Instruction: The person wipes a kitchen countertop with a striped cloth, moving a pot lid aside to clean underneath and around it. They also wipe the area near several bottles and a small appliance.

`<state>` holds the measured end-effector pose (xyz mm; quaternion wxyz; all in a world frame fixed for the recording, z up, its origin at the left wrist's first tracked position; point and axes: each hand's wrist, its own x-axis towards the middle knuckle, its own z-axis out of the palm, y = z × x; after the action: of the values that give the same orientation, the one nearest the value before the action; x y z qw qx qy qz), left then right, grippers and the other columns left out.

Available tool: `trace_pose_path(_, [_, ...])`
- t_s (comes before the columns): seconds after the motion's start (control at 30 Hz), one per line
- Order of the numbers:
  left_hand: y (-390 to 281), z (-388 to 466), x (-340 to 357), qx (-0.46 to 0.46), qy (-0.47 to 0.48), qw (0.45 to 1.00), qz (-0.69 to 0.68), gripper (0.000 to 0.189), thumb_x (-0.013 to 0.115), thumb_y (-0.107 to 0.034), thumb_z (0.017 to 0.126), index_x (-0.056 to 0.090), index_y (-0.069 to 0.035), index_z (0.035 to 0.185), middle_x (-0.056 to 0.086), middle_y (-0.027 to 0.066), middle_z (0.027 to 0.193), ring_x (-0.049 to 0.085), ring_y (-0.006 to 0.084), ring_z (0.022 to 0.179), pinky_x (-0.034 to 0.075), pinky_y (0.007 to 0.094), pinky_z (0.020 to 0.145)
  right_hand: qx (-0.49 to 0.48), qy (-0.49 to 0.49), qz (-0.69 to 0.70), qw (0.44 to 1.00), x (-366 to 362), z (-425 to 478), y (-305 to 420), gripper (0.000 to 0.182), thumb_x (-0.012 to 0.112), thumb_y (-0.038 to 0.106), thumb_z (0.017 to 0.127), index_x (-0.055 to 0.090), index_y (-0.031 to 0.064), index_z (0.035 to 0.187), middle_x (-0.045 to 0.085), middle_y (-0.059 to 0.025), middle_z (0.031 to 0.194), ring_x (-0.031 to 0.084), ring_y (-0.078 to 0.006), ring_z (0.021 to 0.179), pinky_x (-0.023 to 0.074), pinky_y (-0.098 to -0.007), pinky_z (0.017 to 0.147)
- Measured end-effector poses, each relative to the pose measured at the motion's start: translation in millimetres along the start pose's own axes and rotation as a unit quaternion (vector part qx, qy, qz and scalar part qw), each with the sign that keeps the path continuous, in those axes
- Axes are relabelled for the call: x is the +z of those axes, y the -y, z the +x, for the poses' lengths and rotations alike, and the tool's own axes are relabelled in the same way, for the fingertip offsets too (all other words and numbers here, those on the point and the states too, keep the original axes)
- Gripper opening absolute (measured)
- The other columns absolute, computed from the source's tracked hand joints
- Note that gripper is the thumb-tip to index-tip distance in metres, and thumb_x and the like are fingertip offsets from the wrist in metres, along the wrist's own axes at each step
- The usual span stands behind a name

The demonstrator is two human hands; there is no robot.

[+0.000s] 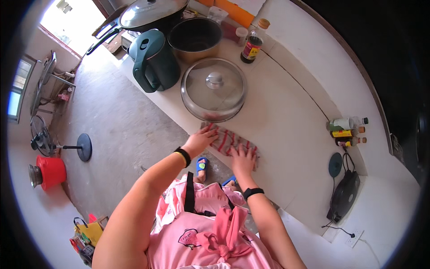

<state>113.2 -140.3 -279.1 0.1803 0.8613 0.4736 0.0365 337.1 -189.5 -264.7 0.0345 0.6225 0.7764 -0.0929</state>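
A grey cloth with red stripes (228,139) lies spread on the white countertop (285,141), close to its front edge. The fingers of my left hand (201,138) rest on the cloth's left end. My right hand (242,159) presses on its right part with the fingers spread. Just beyond the cloth stands a round glass lid with a steel rim and knob (214,89), lying flat on the counter. Whether the cloth touches the lid's rim is hard to tell.
Behind the lid are a dark green electric kettle (156,62), a black-lined pot (195,37) and a soy sauce bottle (252,47). Several bottles (346,131) and a black electric appliance (344,196) sit along the wall at right. A fan (42,138) and red bucket (52,171) are at left.
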Motion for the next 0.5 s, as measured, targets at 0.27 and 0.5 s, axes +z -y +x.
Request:
trace_pose_path(0.27, [-2.7, -16.7, -27.0, -0.049, 0.055, 0.997, 0.034, 0.054, 0.053, -0.004, 0.078, 0.047, -0.016, 0.13, 0.041, 0.0059, 0.138, 0.035, 0.0327, 0.129, 0.038, 0.0361, 0.102, -0.04, -0.01, 0.025, 0.999, 5.1, -8.8, 25.4, 0.037, 0.045, 0.019, 0.086, 0.054, 0.024, 0.122, 0.043, -0.0042, 0.136, 0.036, -0.0418, 0.124, 0.0276, -0.0611, 0.099])
trace_pose_path(0.5, [-32.0, -8.4, -13.6, -0.053, 0.054, 0.996, 0.046, 0.058, 0.059, -0.008, 0.076, 0.045, -0.016, 0.131, 0.04, 0.0062, 0.138, 0.037, 0.0342, 0.127, 0.038, 0.0362, 0.102, -0.035, -0.023, 0.047, 0.998, 11.7, -28.5, 6.5, 0.034, 0.046, 0.02, 0.086, 0.056, 0.0236, 0.119, 0.046, -0.0024, 0.134, 0.038, -0.0384, 0.124, 0.0279, -0.0596, 0.1])
